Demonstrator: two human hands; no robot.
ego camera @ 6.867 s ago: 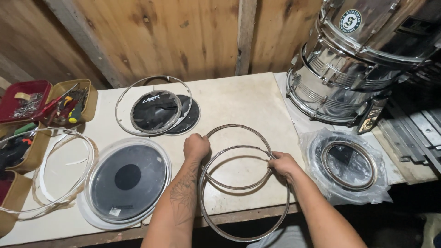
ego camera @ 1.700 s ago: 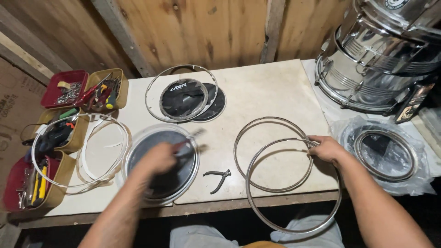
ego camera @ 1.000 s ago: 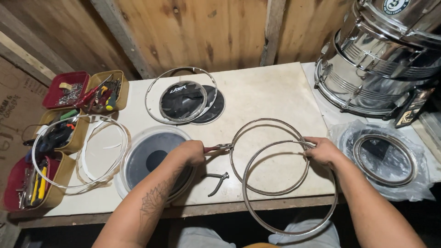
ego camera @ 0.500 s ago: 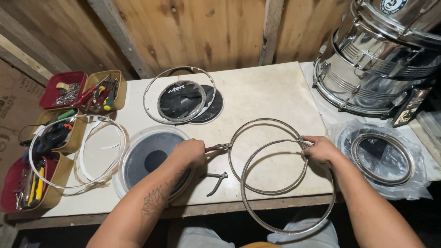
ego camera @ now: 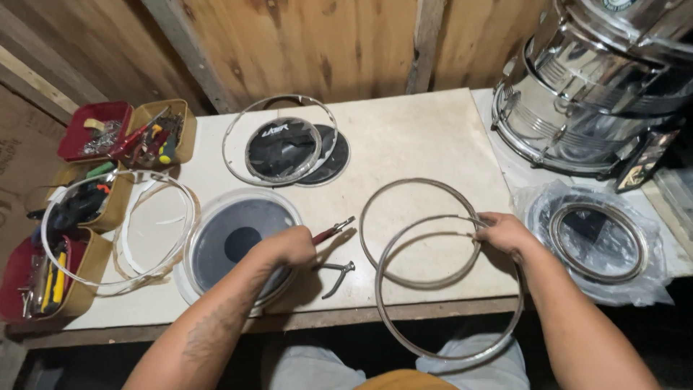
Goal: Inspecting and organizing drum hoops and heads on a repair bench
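Note:
My left hand (ego camera: 289, 247) grips red-handled pliers (ego camera: 333, 231), their jaws pointing up and right toward the metal hoops. My right hand (ego camera: 503, 232) holds the top of a large metal hoop (ego camera: 404, 339) that overhangs the bench's front edge. A second metal hoop (ego camera: 390, 191) lies flat on the bench, overlapped by the first. A small pair of grey pliers (ego camera: 336, 275) lies on the bench just right of my left hand. A clear drumhead with a black centre dot (ego camera: 220, 242) sits under my left forearm.
Another hoop with black drumheads (ego camera: 285, 148) lies at the back. White rings (ego camera: 155, 224) and trays of hand tools (ego camera: 126, 137) fill the left side. Chrome drum shells (ego camera: 592, 94) stand at the right, with a plastic-wrapped drumhead (ego camera: 595, 242) beside them. A wooden wall is behind.
My left hand left the hoops, reached left over the drumhead, and came back holding the red-handled pliers. The right hand stayed on the large hoop.

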